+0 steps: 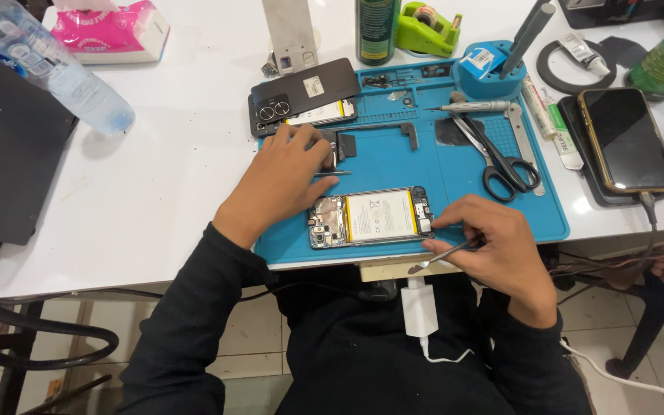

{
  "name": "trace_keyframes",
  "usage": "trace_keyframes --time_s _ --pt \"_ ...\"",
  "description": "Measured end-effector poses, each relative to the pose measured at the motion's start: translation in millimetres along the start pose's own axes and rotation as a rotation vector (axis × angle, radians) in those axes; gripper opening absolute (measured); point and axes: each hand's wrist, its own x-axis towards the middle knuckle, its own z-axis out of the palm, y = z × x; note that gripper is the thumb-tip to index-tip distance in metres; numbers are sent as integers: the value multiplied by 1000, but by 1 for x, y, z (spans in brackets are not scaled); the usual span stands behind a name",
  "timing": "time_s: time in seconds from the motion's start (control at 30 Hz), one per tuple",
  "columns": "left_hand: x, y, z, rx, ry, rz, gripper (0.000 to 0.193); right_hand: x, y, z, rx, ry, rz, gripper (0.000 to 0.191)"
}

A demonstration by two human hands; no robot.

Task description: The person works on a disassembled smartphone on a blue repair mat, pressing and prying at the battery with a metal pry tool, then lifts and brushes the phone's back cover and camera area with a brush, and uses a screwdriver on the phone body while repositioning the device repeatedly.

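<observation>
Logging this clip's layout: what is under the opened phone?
The opened phone lies on the blue repair mat, which rests on the white table. The mat directly beneath the phone is covered. The right hand holds a metal pry tool beside it.

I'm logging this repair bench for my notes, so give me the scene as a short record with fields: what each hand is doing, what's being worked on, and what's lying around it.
Left hand: rests on the blue work mat, fingers on a thin metal tool
Right hand: holds a slim metal spudger
Work piece: opened phone, battery exposed, lying flat on the mat
Behind it: dark back cover
On the mat, right: black scissors, precision screwdriver
Off the mat: second phone, plastic bottle, pink tissue pack
</observation>
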Motion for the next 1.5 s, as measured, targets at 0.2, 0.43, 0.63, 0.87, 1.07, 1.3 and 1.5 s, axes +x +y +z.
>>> trace_keyframes --time_s 0.2,0.43,0.63,0.87,1.07,1.3,1.5 --pt "6 -4 -3 -96 -24 38 18 0 1 -1 13 -8 14 28" --pt "9 -5 -8 -188 -43 78 24 0 2 -2 36 -15 -3 28" --pt "13 -6 -11 -88 -162 -84 49 0 4 -1 26 -19 3 28" --pt "27 -19 -8 16 -194 -61 81 -1 7 -1 22 -20 -22 27" --pt "38 -25 -8 3 -295 -74 77 -1 6 -1 20 -23 -7 27" --pt "59 -31 -9 -68 -304 -37 82 -2 6 -2 22 -25 -16 27" --pt "55 -23 -31 -211 -120 146 76 -2 7 -3 26 -31 -10 28"
